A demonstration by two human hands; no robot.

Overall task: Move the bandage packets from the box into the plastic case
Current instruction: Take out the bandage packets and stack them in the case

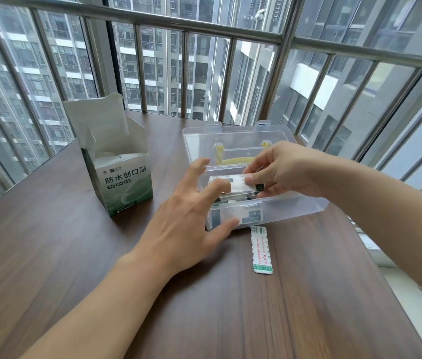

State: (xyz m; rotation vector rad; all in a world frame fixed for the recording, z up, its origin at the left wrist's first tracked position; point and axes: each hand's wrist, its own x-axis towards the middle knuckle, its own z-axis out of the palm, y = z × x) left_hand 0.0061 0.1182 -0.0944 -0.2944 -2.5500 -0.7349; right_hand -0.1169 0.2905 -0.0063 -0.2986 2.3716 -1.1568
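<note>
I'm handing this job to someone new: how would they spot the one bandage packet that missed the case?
Start at the clear plastic case open on the brown table. Just in front of its near wall, right of the left hand, lies the stray bandage packet. It alone lies flat on bare wood, a single white strip with a green end, while the others are stacked inside the case.

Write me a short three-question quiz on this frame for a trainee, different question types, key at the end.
1. True or false: the green box stands open on the table.
2. Multiple choice: the single bandage packet outside the plastic case lies (A) in the box, (B) on the table in front of the case, (C) on the case lid.
3. Fill in: the right hand pinches a stack of ____ over the case, while the left hand steadies the case's near-left end.

Key: 1 true; 2 B; 3 bandage packets.
</note>
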